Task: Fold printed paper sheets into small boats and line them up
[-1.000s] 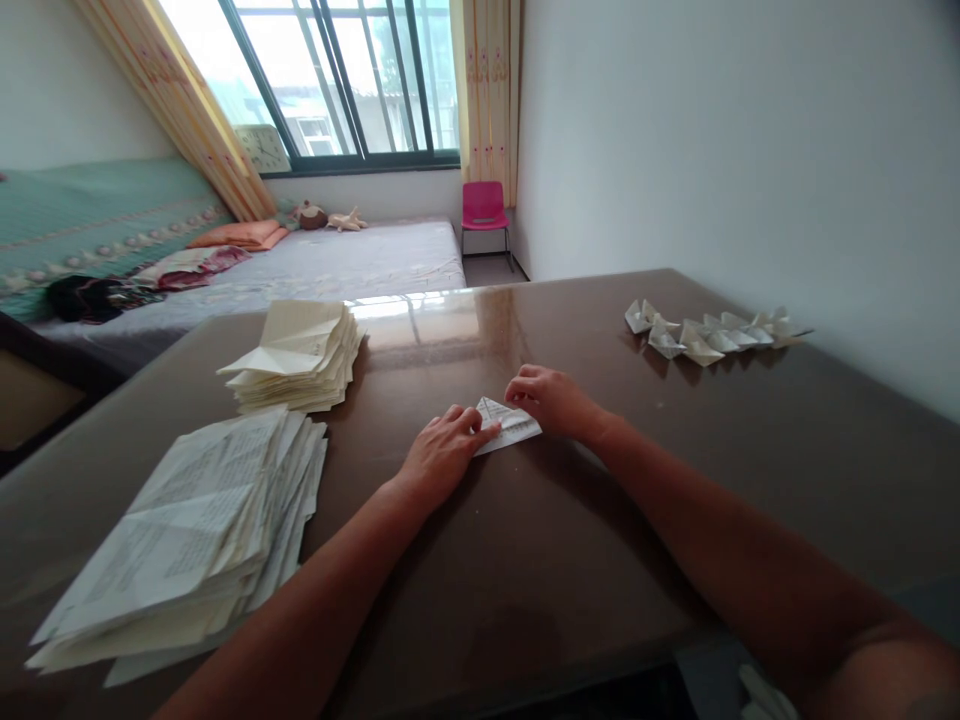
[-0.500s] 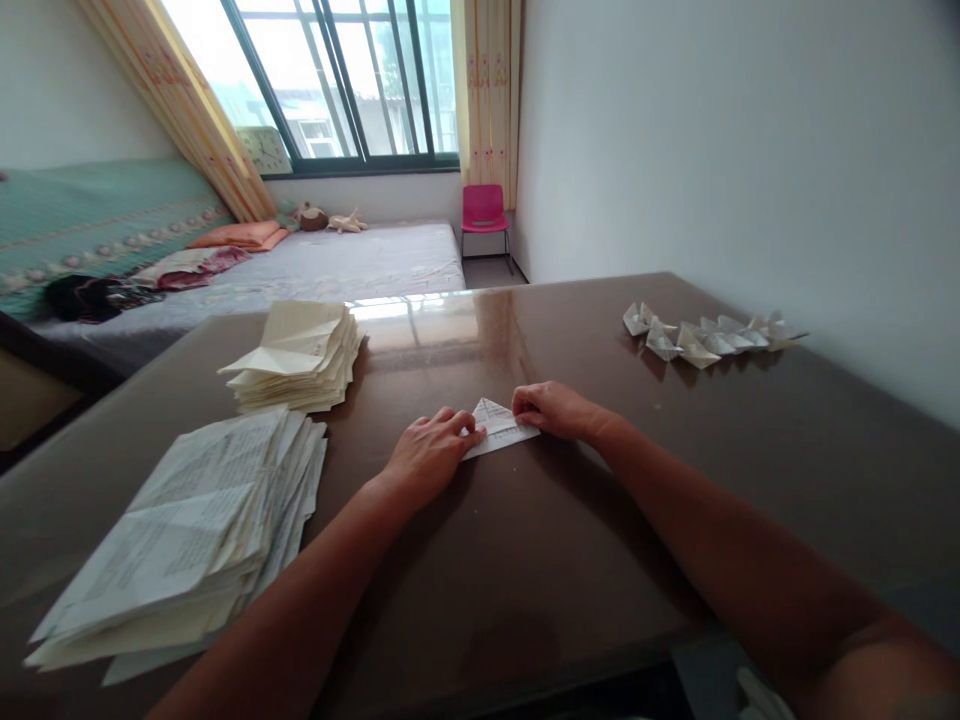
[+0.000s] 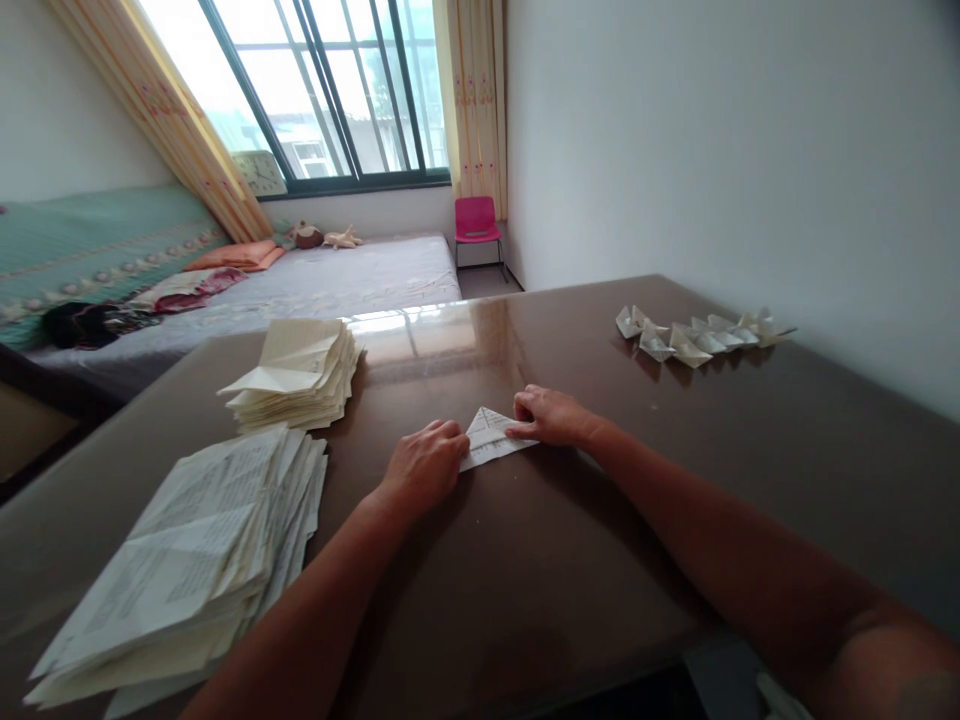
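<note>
A folded sheet of printed paper [image 3: 487,437] lies on the brown table, its upper part a triangle with a flat strip along the near edge. My left hand [image 3: 429,458] grips its left corner with curled fingers. At the right side, my right hand [image 3: 551,415] pinches the paper, thumb resting on the strip and fingers bent. Part of each end of the sheet is hidden under the hands.
Two paper stacks stand on the left, cream sheets [image 3: 296,375] behind and printed sheets [image 3: 180,560] nearer. Several folded paper boats [image 3: 694,340] sit at the right on the glossy table [image 3: 465,570]. Beyond are a bed [image 3: 375,265], a pink chair [image 3: 477,222] and a wall [image 3: 712,140].
My right thumb has moved left along the strip of the paper. The left fingers have drawn in more tightly at the left corner. The camera view has tilted slightly.
</note>
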Motion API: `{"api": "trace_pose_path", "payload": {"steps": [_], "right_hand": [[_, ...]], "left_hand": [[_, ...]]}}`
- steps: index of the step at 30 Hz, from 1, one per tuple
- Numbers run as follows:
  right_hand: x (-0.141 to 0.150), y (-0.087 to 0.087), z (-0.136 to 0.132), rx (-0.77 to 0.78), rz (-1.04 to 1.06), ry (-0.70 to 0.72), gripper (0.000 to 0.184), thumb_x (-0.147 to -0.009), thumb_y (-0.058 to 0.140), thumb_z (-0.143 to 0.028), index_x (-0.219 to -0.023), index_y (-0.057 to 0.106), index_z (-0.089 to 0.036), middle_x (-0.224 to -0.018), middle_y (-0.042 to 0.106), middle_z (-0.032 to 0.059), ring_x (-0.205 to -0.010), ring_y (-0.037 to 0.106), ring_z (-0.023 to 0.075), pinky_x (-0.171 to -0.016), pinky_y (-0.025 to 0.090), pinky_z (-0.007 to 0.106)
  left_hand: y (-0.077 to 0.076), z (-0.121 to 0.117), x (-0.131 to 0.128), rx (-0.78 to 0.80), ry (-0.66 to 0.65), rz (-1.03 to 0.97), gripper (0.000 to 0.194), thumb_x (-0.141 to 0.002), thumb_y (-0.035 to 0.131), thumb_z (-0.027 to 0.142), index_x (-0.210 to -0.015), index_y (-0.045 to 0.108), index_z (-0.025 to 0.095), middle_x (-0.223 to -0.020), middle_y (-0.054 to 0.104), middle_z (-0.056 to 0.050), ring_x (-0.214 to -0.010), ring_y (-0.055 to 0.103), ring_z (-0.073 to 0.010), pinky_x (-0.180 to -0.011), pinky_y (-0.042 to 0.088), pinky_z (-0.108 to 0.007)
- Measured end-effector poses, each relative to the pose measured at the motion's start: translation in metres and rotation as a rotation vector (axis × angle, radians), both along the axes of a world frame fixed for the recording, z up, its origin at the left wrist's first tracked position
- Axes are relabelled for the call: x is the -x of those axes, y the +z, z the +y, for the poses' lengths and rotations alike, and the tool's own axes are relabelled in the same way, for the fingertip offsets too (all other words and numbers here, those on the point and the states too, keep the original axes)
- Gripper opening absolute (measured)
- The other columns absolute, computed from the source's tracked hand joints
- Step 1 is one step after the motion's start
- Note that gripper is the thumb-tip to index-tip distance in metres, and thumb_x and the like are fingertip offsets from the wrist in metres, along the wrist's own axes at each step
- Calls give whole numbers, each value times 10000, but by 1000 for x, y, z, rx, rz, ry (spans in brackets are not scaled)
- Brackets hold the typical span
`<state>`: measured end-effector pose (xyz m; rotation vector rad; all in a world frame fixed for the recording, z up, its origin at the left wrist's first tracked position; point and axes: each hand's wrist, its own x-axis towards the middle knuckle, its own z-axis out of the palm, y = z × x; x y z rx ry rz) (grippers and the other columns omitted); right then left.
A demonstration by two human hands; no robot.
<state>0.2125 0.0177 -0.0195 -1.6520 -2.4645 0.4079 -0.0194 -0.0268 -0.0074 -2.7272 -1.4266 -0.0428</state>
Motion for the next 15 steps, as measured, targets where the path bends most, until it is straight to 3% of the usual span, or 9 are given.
{"api": "trace_pose_path", "payload": {"steps": [5, 10, 12, 15], "right_hand": [[3, -7, 3, 20, 154, 23, 210, -738, 678, -380, -796, 585, -201, -806, 634, 13, -708, 549, 140, -587, 344, 231], [11, -4, 2, 13, 474, 38, 139, -734, 626, -210, -860, 576, -184, -732, 604, -22, -650, 529, 114, -585, 377, 214], [14, 2, 0, -91, 615, 30, 116, -761, 588, -198, -875, 588, -178, -759, 614, -14, -680, 544, 119, -616, 406, 219], [15, 12, -6, -379, 695, 5, 118, -807, 557, -189, -911, 614, -187, -874, 635, 17, -800, 574, 143, -733, 439, 251]], "left_hand": [[-1, -1, -1, -13, 11, 6, 206, -888, 410, 209, -864, 613, 232, -937, 619, -30, -904, 560, -202, -615, 413, -280], [-2, -3, -1, -39, 10, -7, 172, -880, 433, 205, -873, 602, 236, -924, 615, -31, -908, 553, -204, -612, 434, -274], [-3, -3, -1, -81, 6, -53, 174, -882, 442, 199, -907, 608, 244, -946, 619, -30, -935, 548, -204, -632, 452, -275], [-5, -3, -2, -199, 21, -193, 208, -906, 436, 204, -1020, 603, 255, -1031, 620, -30, -989, 538, -199, -712, 484, -287]]}}
